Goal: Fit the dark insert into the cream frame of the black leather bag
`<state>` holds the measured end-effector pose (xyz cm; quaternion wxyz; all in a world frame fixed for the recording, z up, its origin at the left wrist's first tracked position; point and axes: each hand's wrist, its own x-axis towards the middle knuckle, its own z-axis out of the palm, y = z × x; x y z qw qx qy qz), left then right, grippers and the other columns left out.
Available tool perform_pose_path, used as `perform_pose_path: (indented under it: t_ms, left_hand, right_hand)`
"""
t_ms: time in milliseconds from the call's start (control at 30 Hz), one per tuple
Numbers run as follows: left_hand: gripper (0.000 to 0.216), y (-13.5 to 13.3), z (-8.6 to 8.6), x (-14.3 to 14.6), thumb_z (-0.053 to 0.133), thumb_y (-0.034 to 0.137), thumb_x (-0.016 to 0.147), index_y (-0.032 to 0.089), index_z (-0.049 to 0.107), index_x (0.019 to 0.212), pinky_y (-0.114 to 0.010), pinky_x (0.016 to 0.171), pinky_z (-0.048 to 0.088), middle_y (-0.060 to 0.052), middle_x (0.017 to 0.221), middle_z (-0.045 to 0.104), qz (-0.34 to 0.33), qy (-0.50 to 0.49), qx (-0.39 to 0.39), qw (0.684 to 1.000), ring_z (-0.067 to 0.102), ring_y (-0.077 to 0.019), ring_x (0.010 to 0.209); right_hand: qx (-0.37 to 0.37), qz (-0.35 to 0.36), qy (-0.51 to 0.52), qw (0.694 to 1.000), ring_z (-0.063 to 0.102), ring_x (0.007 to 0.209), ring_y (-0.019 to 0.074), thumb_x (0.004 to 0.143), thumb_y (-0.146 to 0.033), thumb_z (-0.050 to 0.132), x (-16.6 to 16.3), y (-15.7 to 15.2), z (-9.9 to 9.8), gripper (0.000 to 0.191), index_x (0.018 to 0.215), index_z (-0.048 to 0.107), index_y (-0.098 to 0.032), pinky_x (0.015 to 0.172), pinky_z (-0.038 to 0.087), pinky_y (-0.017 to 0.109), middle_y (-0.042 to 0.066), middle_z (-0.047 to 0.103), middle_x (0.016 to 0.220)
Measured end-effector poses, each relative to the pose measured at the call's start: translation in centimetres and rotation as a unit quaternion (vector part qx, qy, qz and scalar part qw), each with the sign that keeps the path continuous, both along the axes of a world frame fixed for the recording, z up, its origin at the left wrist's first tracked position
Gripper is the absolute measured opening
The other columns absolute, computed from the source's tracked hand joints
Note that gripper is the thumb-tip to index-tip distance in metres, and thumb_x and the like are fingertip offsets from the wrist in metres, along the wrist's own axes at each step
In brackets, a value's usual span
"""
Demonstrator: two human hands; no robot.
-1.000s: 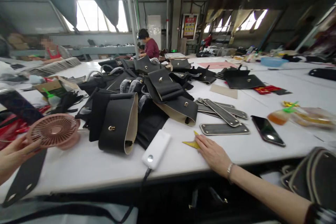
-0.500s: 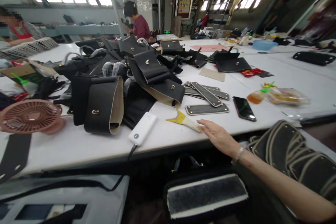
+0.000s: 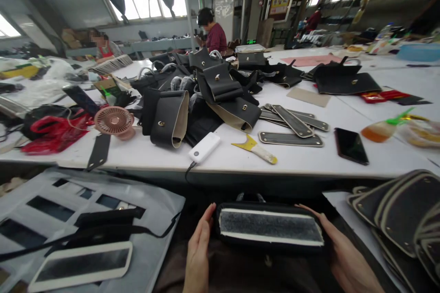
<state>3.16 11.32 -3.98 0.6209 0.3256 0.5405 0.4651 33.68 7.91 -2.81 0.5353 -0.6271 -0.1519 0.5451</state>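
Observation:
A black rectangular bag piece point(image 3: 271, 227) with a grey fuzzy face and a pale rim lies in my lap, below the table edge. My left hand point(image 3: 198, 249) rests flat against its left end, fingers straight. My right hand point(image 3: 338, 256) lies along its right end, fingers stretched out. Neither hand is wrapped round it. On the white table point(image 3: 220, 160) just beyond lie a yellow-headed scraper point(image 3: 256, 148) and a white power bank point(image 3: 205, 147) with a cable.
A heap of black leather bag parts point(image 3: 206, 96) fills the table's middle. Flat grey strips point(image 3: 292, 130), a dark phone point(image 3: 351, 145), a pink fan point(image 3: 114, 121) and a glue bottle point(image 3: 381, 130) lie around. Stacked black panels point(image 3: 402, 215) sit at my right; a grey sheet point(image 3: 82, 219) at my left. Other people work far behind.
My right hand left the scraper on the table and came down to the bag piece in my lap. My left hand let go of the fan and joined it. The view tilted down.

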Motion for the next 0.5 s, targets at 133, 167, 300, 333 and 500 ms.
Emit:
perform_pose_path:
  t_ms: [133, 167, 300, 333, 500]
  left_hand:
    - [0.044, 1.0, -0.5, 2.4, 0.051, 0.06, 0.088, 0.037, 0.064, 0.124, -0.031, 0.116, 0.032, 0.003, 0.139, 0.058, -0.011, -0.076, -0.029, 0.997, 0.043, -0.0223, 0.137]
    - [0.043, 1.1, -0.5, 2.5, 0.051, 0.059, 0.088, 0.038, 0.065, 0.123, -0.031, 0.115, 0.034, 0.002, 0.138, 0.059, -0.006, -0.081, -0.032, 0.996, 0.044, -0.0222, 0.136]
    - [0.044, 1.3, -1.2, 2.2, 0.053, 0.059, 0.087, 0.036, 0.066, 0.122, -0.033, 0.112, 0.037, 0.0, 0.136, 0.061, -0.011, -0.06, -0.025, 0.998, 0.048, -0.025, 0.133]
    - [0.046, 1.3, -1.4, 2.1, 0.054, 0.06, 0.086, 0.035, 0.065, 0.123, -0.034, 0.113, 0.037, -0.001, 0.136, 0.061, -0.016, -0.049, -0.023, 0.998, 0.048, -0.0261, 0.133]
    - [0.048, 1.6, -1.3, 2.0, 0.055, 0.065, 0.082, 0.04, 0.065, 0.121, -0.037, 0.116, 0.03, 0.003, 0.135, 0.061, -0.029, 0.057, -0.005, 0.998, 0.048, -0.0277, 0.133]
  right_hand:
    - [-0.005, -0.024, 0.066, 0.998, 0.057, 0.121, 0.0305, 0.08, -0.063, 0.06, -0.6, 0.2, -0.8, 0.056, 0.122, 0.067, -0.026, 0.089, 0.057, 0.031, 0.004, 0.065, 0.128]
    - [-0.006, -0.024, 0.072, 0.997, 0.058, 0.119, 0.0315, 0.081, -0.064, 0.058, -0.7, 0.3, -0.9, 0.057, 0.123, 0.066, -0.026, 0.089, 0.057, 0.034, 0.004, 0.065, 0.128]
    - [-0.007, -0.023, 0.045, 0.999, 0.058, 0.118, 0.0333, 0.082, -0.067, 0.054, -1.0, 0.3, -1.2, 0.058, 0.122, 0.067, -0.026, 0.088, 0.058, 0.037, 0.004, 0.066, 0.126]
    - [-0.007, -0.023, 0.036, 0.999, 0.058, 0.119, 0.0331, 0.083, -0.068, 0.053, -1.0, 0.3, -1.3, 0.059, 0.122, 0.067, -0.026, 0.087, 0.058, 0.037, 0.004, 0.066, 0.126]
    - [0.039, -0.002, -0.036, 0.999, 0.056, 0.121, 0.0291, 0.089, -0.066, 0.046, -1.0, 0.2, -1.2, 0.054, 0.12, 0.067, -0.028, 0.103, 0.047, 0.037, 0.004, 0.063, 0.131]
